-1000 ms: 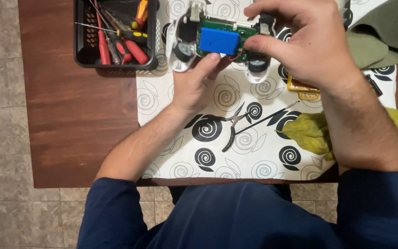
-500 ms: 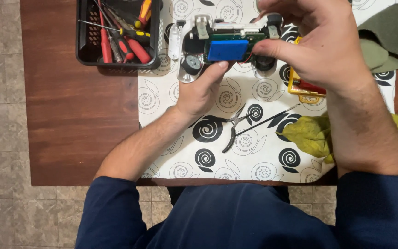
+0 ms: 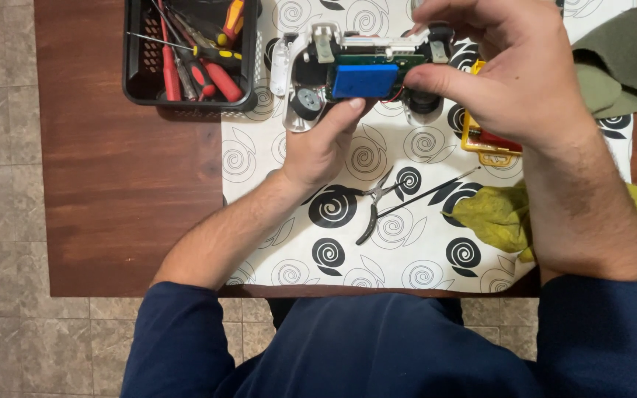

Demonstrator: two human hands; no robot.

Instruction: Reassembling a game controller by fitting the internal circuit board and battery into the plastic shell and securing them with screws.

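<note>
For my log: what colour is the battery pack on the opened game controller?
Blue; the battery pack sits on a green circuit board, clearest in the head view.

Between the hands, the opened game controller (image 3: 355, 74) shows glossy white plastic, a green circuit board and a matt blue battery pack (image 3: 365, 80). Under them lies a smooth printed cloth (image 3: 407, 250) over the dark polished wood surface (image 3: 127, 191). Near the left hand (image 3: 318, 147), dull metal pliers (image 3: 374, 203); beside the right hand (image 3: 510, 81), soft yellow rag (image 3: 495, 217).
</note>
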